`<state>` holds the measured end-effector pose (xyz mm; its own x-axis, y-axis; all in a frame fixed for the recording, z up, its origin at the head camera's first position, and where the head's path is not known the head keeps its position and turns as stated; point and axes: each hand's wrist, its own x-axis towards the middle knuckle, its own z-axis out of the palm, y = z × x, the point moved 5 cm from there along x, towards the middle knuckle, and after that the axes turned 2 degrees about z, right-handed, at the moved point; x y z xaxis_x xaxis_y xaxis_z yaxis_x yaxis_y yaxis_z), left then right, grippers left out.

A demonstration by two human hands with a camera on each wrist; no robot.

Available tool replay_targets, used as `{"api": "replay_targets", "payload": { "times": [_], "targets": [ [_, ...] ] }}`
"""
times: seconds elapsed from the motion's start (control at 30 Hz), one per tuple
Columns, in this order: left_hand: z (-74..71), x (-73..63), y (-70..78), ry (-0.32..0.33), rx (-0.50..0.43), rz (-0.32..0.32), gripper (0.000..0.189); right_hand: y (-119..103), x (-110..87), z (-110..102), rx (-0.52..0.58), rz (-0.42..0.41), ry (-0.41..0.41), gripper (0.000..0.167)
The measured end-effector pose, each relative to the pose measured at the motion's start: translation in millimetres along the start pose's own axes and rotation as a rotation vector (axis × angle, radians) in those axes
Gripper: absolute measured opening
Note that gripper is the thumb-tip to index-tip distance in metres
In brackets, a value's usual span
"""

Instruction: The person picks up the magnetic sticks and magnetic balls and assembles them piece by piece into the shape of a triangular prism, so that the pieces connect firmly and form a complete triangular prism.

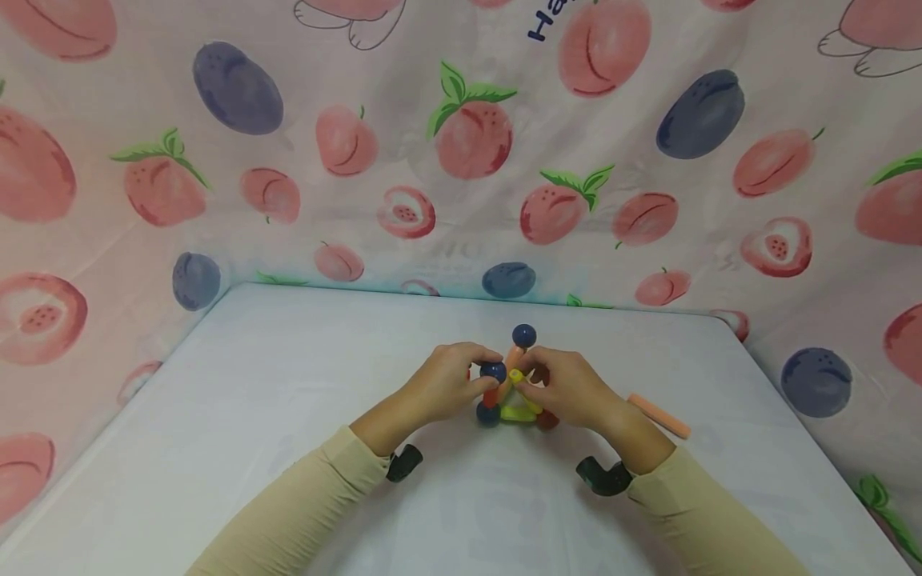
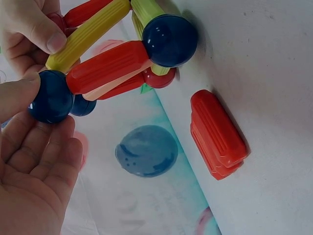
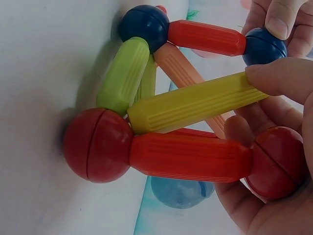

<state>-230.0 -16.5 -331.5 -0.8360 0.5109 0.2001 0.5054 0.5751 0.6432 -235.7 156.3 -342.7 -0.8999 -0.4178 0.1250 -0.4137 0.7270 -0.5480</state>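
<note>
A frame of ribbed rods joined by balls stands on the table between the hands. My left hand (image 1: 448,382) pinches a dark blue ball (image 2: 51,96) between thumb and fingers. That ball caps a red rod (image 2: 110,67), whose other end meets a blue ball (image 2: 170,40) at the base. My right hand (image 1: 572,390) pinches a yellow rod (image 3: 195,103); its far end touches a red ball (image 3: 98,145). Behind the right thumb, a second red ball (image 3: 276,161) tops another red rod (image 3: 190,156). Light green rods (image 3: 123,73) run along the base.
Red rods (image 2: 218,132) lie side by side on the white table (image 1: 288,480). An orange rod (image 1: 659,415) lies beside the right forearm. Another blue ball (image 1: 524,335) rises at the frame's back. Fruit-print cloth (image 1: 403,80) hangs behind the table.
</note>
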Motion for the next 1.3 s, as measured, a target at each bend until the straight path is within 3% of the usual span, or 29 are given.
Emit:
{"api": "replay_targets", "payload": {
  "times": [0.97,1.3],
  "targets": [
    [2.0,0.8,1.2,-0.006,-0.006,0.006,0.033,0,-3.9,-1,-0.039,0.051,-0.051,0.019],
    [2.9,0.5,2.0,-0.011,-0.008,-0.005,0.033,10,-17.0,-19,0.034,0.070,-0.022,0.041]
  ]
}}
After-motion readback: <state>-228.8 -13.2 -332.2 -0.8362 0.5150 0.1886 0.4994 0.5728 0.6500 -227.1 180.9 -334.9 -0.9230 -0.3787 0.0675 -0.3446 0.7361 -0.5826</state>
